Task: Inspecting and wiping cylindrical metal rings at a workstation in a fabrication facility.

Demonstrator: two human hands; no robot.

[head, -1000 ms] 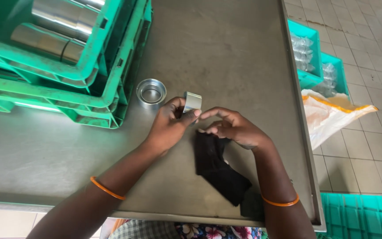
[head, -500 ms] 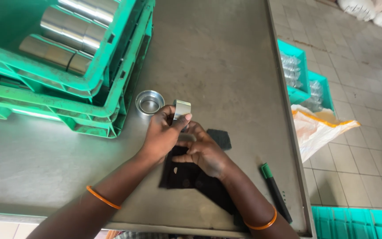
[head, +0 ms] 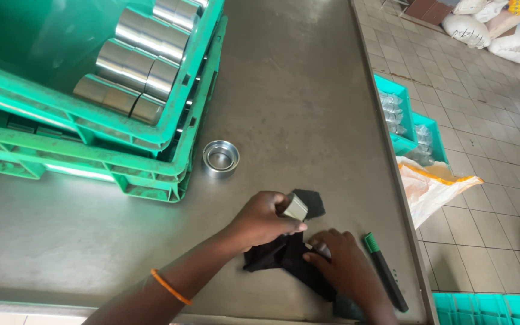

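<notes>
Left hand [head: 265, 221] is closed around a small square metal piece [head: 295, 207], gripping it at thumb and fingertips, held just above the black cloth [head: 284, 256]. Right hand [head: 343, 265] lies flat, fingers mostly extended, pressing the cloth down on the steel table [head: 284, 90]; nothing pinched in it that I can see.

Cloth sits directly under and between both hands, one corner poking out past the left fingertips.

Judgement on doing it well: looks like a wipe of the metal piece. Keep the right hand pinning the cloth so it doesn't drag, rotate the piece in the left fingers to cover each face, grip by the edges only.

Beyond the left hand: a shallow round metal cup [head: 220, 157], then stacked green crates [head: 91, 144] holding shiny metal cylinders [head: 133, 66]. Just right of the right hand: a green-capped marker [head: 385, 271].
</notes>
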